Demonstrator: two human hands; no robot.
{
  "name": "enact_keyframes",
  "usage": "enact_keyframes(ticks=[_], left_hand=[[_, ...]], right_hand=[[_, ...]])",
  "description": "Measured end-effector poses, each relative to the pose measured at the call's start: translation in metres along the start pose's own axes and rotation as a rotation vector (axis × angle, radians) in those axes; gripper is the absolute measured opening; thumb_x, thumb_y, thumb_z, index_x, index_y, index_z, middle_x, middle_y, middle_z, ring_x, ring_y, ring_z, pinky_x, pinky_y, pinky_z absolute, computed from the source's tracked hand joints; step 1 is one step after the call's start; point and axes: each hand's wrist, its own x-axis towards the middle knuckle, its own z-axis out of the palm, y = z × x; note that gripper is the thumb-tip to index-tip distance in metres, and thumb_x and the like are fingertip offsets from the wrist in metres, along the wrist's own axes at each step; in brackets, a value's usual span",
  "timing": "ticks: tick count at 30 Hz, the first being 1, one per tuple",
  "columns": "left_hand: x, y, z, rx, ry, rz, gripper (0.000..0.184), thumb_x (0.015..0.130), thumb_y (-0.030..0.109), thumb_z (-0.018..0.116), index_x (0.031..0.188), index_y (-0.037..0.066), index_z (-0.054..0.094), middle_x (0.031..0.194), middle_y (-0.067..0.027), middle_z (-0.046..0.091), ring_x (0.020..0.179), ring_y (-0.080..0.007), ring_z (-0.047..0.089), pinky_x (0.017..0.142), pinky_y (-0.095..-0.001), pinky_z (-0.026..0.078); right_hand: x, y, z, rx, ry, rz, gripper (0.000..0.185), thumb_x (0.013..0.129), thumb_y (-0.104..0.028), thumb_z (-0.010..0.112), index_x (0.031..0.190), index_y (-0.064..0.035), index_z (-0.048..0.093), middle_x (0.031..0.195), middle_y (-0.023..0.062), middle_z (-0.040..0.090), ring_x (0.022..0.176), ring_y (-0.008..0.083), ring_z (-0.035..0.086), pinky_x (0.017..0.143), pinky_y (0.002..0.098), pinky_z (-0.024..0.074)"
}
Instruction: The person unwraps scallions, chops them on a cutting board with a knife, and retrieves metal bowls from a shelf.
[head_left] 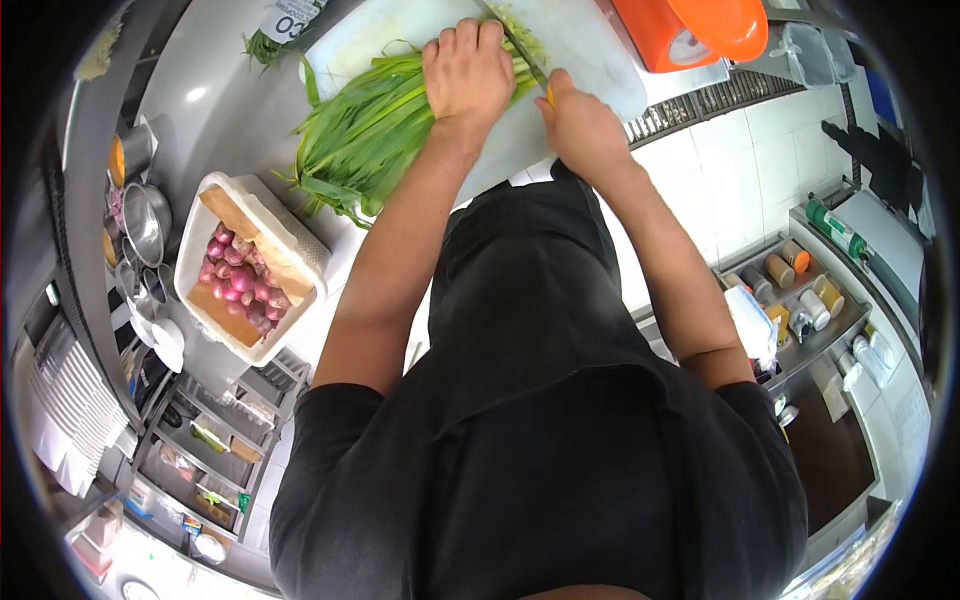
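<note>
A large bunch of long green leaves lies across the white cutting board, its leafy ends hanging past the board's left edge. My left hand presses down on the bunch near its right end, with the fingers curled. My right hand is closed round the yellow handle of a knife. The blade points up and left, just right of my left fingers, beside small cut green pieces. The blade's tip is cut off by the frame's top edge.
A white basket of red onions stands left of my left forearm. An orange scale is at the board's upper right. Metal bowls are at far left, and a tray of jars at right.
</note>
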Motion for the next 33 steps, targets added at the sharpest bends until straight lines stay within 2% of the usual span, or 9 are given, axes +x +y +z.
enact_keyframes(ticks=[2, 5, 9, 12, 16, 17, 23, 27, 33], left_hand=[[0.0, 0.0, -0.003, -0.009, 0.002, -0.013, 0.017, 0.087, 0.019, 0.067, 0.104, 0.014, 0.065, 0.107, -0.0079, 0.065, 0.1, -0.0303, 0.062, 0.09, -0.0469, 0.047], [0.003, 0.003, -0.002, 0.001, -0.002, -0.021, 0.018, 0.088, 0.018, 0.066, 0.105, 0.013, 0.065, 0.11, -0.0083, 0.066, 0.101, -0.0307, 0.063, 0.09, -0.0468, 0.048], [0.001, 0.003, -0.008, -0.015, -0.043, -0.019, 0.018, 0.088, 0.017, 0.065, 0.105, 0.013, 0.065, 0.11, -0.0088, 0.065, 0.102, -0.031, 0.062, 0.091, -0.0471, 0.047], [0.001, -0.001, -0.001, -0.018, 0.002, -0.007, 0.018, 0.087, 0.02, 0.067, 0.102, 0.013, 0.063, 0.104, -0.0077, 0.062, 0.1, -0.0301, 0.06, 0.091, -0.047, 0.045], [0.001, 0.001, 0.001, -0.006, 0.005, -0.025, 0.018, 0.087, 0.02, 0.067, 0.102, 0.012, 0.062, 0.104, -0.009, 0.062, 0.1, -0.0307, 0.06, 0.09, -0.047, 0.045], [-0.003, 0.001, -0.001, 0.002, -0.008, -0.024, 0.018, 0.087, 0.019, 0.067, 0.102, 0.012, 0.062, 0.104, -0.0093, 0.062, 0.099, -0.0309, 0.06, 0.09, -0.047, 0.045], [0.0, 0.001, -0.007, -0.042, -0.013, -0.026, 0.017, 0.089, 0.017, 0.065, 0.104, 0.01, 0.061, 0.107, -0.0115, 0.063, 0.101, -0.033, 0.061, 0.091, -0.0478, 0.046], [0.001, 0.001, -0.006, -0.045, -0.032, -0.043, 0.018, 0.089, 0.016, 0.064, 0.106, 0.009, 0.061, 0.11, -0.0119, 0.063, 0.103, -0.0336, 0.061, 0.092, -0.0478, 0.046], [0.001, 0.0, -0.003, -0.041, -0.023, -0.038, 0.018, 0.087, 0.016, 0.066, 0.103, 0.009, 0.061, 0.107, -0.0114, 0.062, 0.103, -0.0325, 0.06, 0.092, -0.0475, 0.045]], right_hand=[[0.005, -0.004, -0.016, 0.016, 0.009, -0.031, 0.028, 0.104, -0.025, 0.061, 0.112, -0.0013, 0.047, 0.078, 0.0275, 0.069, 0.078, 0.0495, 0.07, 0.069, 0.0596, 0.0532], [-0.03, -0.014, -0.046, -0.051, -0.093, 0.022, 0.03, 0.105, -0.025, 0.057, 0.117, 0.0017, 0.049, 0.085, 0.0256, 0.072, 0.085, 0.046, 0.072, 0.074, 0.0556, 0.0571], [-0.02, -0.003, 0.003, 0.013, 0.004, 0.032, 0.031, 0.103, -0.025, 0.062, 0.112, -0.0007, 0.046, 0.079, 0.028, 0.07, 0.079, 0.0492, 0.07, 0.07, 0.059, 0.0543], [0.008, 0.001, 0.0, 0.032, 0.054, -0.059, 0.03, 0.103, -0.025, 0.062, 0.113, -0.0012, 0.046, 0.079, 0.0275, 0.07, 0.079, 0.0493, 0.07, 0.07, 0.059, 0.0545], [-0.03, -0.013, -0.04, 0.007, -0.06, 0.017, 0.029, 0.104, -0.026, 0.06, 0.111, -0.0005, 0.047, 0.08, 0.028, 0.07, 0.079, 0.0516, 0.068, 0.07, 0.0593, 0.0541], [-0.038, -0.019, -0.043, -0.017, -0.106, 0.053, 0.026, 0.105, -0.025, 0.058, 0.109, -0.0007, 0.048, 0.084, 0.0252, 0.072, 0.084, 0.0467, 0.072, 0.075, 0.0564, 0.0565], [0.015, -0.008, -0.007, 0.042, 0.029, -0.056, 0.03, 0.104, -0.026, 0.061, 0.112, -0.0008, 0.046, 0.083, 0.0282, 0.071, 0.082, 0.0505, 0.069, 0.072, 0.0599, 0.0539], [-0.027, -0.022, -0.045, -0.012, -0.101, 0.05, 0.028, 0.104, -0.025, 0.059, 0.114, -0.0011, 0.048, 0.088, 0.0262, 0.073, 0.085, 0.0472, 0.072, 0.076, 0.0577, 0.0553], [0.009, -0.006, 0.004, 0.013, 0.01, -0.021, 0.026, 0.105, -0.023, 0.057, 0.114, -0.0005, 0.048, 0.086, 0.0261, 0.072, 0.085, 0.0467, 0.072, 0.077, 0.0568, 0.0559]])
